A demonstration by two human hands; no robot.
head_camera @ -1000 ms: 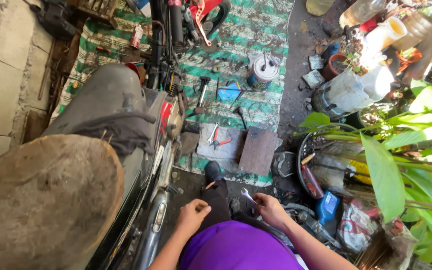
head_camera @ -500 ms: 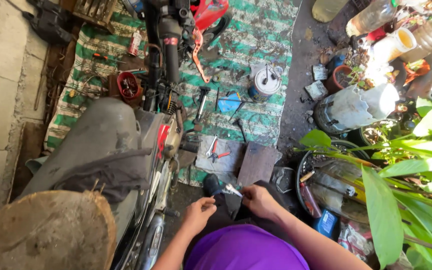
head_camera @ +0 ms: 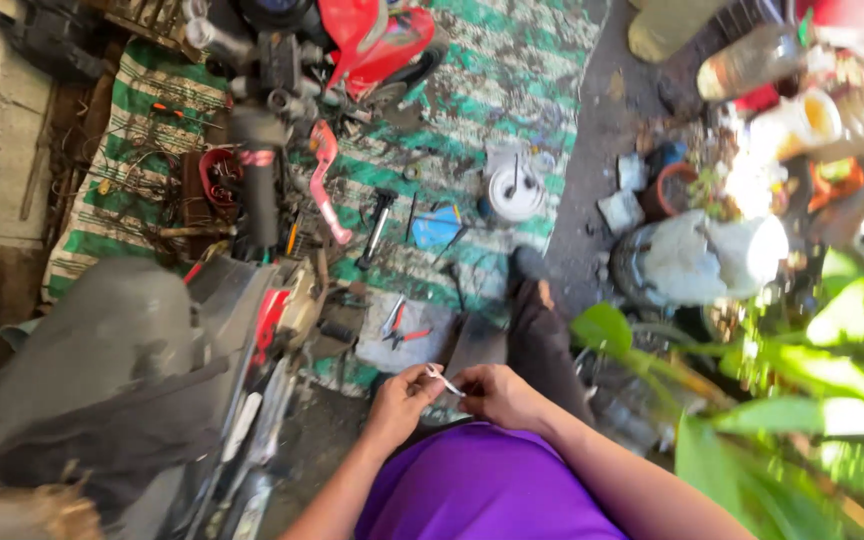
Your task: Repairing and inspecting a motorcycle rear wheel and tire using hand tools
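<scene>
Green-striped mat (head_camera: 512, 75) covers the ground, dark motorbike (head_camera: 132, 370) on its left, white tub (head_camera: 515, 192) and pliers (head_camera: 399, 335) lying on it. Left hand (head_camera: 399, 405) and right hand (head_camera: 497, 393) meet above the purple shirt (head_camera: 482, 490), fingers of both pinching a small metal tool (head_camera: 445, 380) between them.

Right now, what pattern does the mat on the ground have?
Green and white stripes, dirty and worn; the mat shows best in the head view.
</scene>
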